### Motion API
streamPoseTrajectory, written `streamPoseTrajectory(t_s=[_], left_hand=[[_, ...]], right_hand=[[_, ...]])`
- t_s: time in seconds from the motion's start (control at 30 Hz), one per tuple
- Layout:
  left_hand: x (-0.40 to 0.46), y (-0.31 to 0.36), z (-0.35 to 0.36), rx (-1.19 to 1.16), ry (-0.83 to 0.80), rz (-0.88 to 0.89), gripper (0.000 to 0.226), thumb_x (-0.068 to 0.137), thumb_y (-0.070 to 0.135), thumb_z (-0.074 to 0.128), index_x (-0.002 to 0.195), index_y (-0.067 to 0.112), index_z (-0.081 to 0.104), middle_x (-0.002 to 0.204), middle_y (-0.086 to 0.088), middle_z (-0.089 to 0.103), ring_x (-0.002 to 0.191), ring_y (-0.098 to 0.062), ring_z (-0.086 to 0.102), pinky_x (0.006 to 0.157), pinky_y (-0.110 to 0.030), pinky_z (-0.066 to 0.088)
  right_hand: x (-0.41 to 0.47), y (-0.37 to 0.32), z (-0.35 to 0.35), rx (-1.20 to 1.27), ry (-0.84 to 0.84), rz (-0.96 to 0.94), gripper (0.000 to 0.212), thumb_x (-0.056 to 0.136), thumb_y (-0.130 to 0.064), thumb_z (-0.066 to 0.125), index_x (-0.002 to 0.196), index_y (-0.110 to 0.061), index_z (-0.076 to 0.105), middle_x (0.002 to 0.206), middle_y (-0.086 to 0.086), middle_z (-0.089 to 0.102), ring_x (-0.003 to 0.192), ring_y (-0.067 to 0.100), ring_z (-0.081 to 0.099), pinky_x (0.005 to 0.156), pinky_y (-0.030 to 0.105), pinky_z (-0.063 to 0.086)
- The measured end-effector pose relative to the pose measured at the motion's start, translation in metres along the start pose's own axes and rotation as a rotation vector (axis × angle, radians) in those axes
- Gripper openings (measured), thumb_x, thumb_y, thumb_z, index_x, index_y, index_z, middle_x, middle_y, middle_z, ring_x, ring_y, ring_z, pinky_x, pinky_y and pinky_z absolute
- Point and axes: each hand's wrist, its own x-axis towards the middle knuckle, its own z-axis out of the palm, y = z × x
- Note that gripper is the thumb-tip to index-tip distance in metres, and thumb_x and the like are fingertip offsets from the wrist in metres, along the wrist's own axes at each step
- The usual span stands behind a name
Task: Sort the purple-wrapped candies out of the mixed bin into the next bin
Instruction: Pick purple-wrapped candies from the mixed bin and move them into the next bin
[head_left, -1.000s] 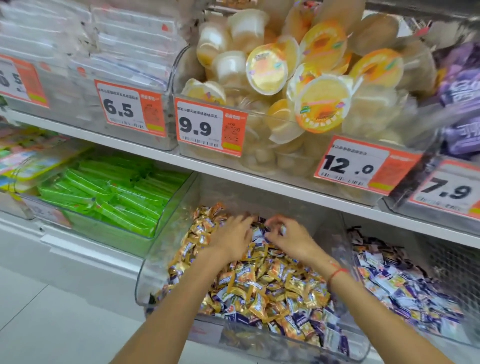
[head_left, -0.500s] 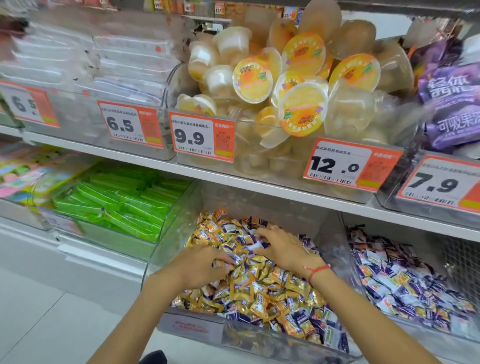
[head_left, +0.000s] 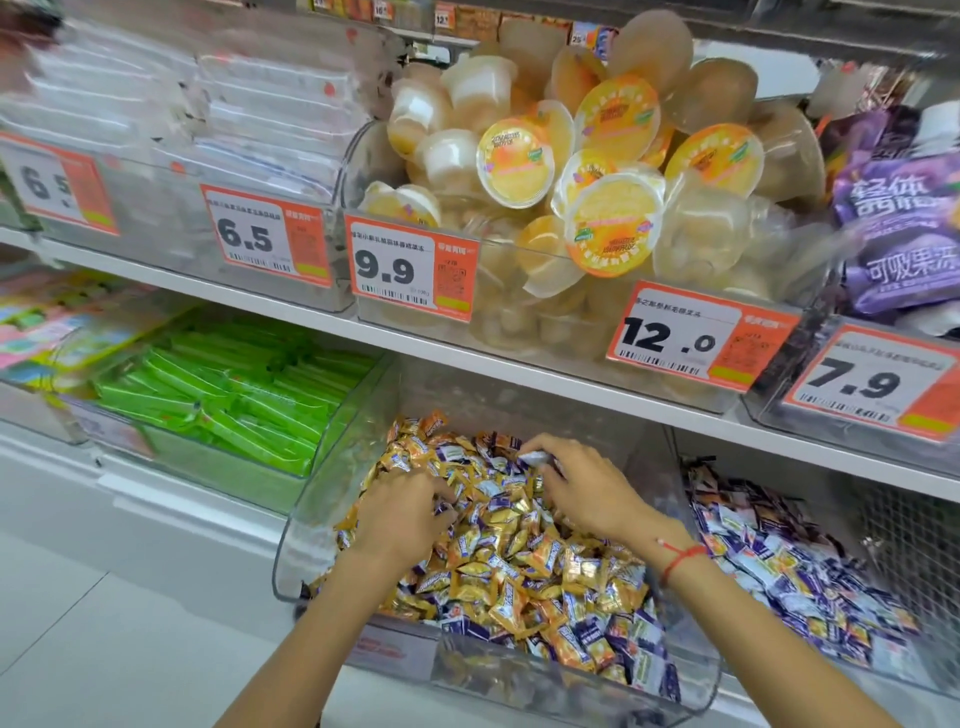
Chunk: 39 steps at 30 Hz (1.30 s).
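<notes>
Clearly the sorting is still far from finished: the clear plastic mixed bin (head_left: 311, 519) on the lower shelf holds a heap of gold-wrapped candies (head_left: 524, 577) with many purple-wrapped candies (head_left: 641, 631) scattered through it, thickest along the front edge nearest the camera. Both hands are down in that heap. The right hand (head_left: 582, 488) has its fingers curled at the back of the pile and pinches a small pale-and-purple wrapper at its fingertips (whether it grips more than one piece I cannot tell). The left hand (head_left: 402, 512) lies on the candies with its fingers bent down into them, seemingly raking or gathering; what it actually grips is hidden. The neighbouring clear bin (head_left: 680, 467) to the right already holds a deep layer of purple-and-white wrapped candies (head_left: 779, 566), so some share of the work may be done, but judging by the purple left in the mix, plenty of passes remain.
</notes>
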Motion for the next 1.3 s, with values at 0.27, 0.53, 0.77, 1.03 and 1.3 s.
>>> streamPoseTrajectory(t_s=[0.27, 0.53, 0.77, 1.03, 1.3], left_hand=[[-0.015, -0.01, -0.007, -0.176, -0.046, -0.056, 0.048, 0.085, 0.026, 0.07, 0.13, 0.027, 0.052, 0.109, 0.01, 0.065, 0.109, -0.014, 0.059, 0.089, -0.034, 0.049], [-0.03, -0.006, -0.029, 0.037, -0.078, 0.021, 0.033, 0.089, 0.04, 0.062, 0.122, 0.034, 0.059, 0.12, 0.002, 0.062, 0.117, -0.016, 0.05, 0.098, -0.029, 0.035], [-0.069, 0.021, -0.037, -0.78, 0.159, -0.066, 0.037, 0.082, 0.017, 0.073, 0.113, 0.027, 0.057, 0.105, 0.005, 0.063, 0.08, -0.002, 0.061, 0.069, -0.019, 0.049], [-0.093, 0.079, -0.043, -0.902, 0.24, -0.013, 0.027, 0.081, 0.02, 0.075, 0.106, 0.027, 0.069, 0.103, 0.017, 0.063, 0.081, 0.0, 0.064, 0.072, -0.012, 0.052], [-0.098, 0.101, -0.046, -1.085, 0.019, 0.132, 0.055, 0.078, 0.009, 0.076, 0.125, 0.026, 0.053, 0.107, 0.008, 0.068, 0.096, 0.002, 0.064, 0.08, -0.011, 0.049]], right_hand=[[0.038, -0.029, 0.048, -0.143, -0.201, 0.084, 0.025, 0.091, -0.036, 0.06, 0.108, -0.019, 0.053, 0.121, 0.008, 0.056, 0.107, 0.028, 0.055, 0.083, 0.035, 0.043], [-0.012, -0.032, 0.024, 0.166, 0.013, 0.014, 0.022, 0.103, -0.018, 0.037, 0.124, -0.022, 0.036, 0.073, 0.002, 0.05, 0.053, 0.014, 0.037, 0.05, 0.029, 0.034], [-0.073, -0.055, -0.002, 0.931, -0.061, 0.313, 0.035, 0.103, -0.012, 0.037, 0.134, -0.027, 0.042, 0.08, 0.001, 0.047, 0.067, 0.016, 0.048, 0.059, 0.026, 0.042], [-0.102, -0.081, -0.008, 1.107, 0.05, 0.315, 0.034, 0.096, -0.036, 0.054, 0.126, -0.021, 0.052, 0.089, -0.013, 0.053, 0.075, 0.005, 0.056, 0.072, 0.027, 0.049], [-0.146, -0.041, -0.024, 1.023, 0.424, 0.295, 0.014, 0.094, -0.022, 0.058, 0.108, -0.021, 0.059, 0.105, 0.004, 0.061, 0.052, 0.0, 0.056, 0.049, 0.016, 0.046]])
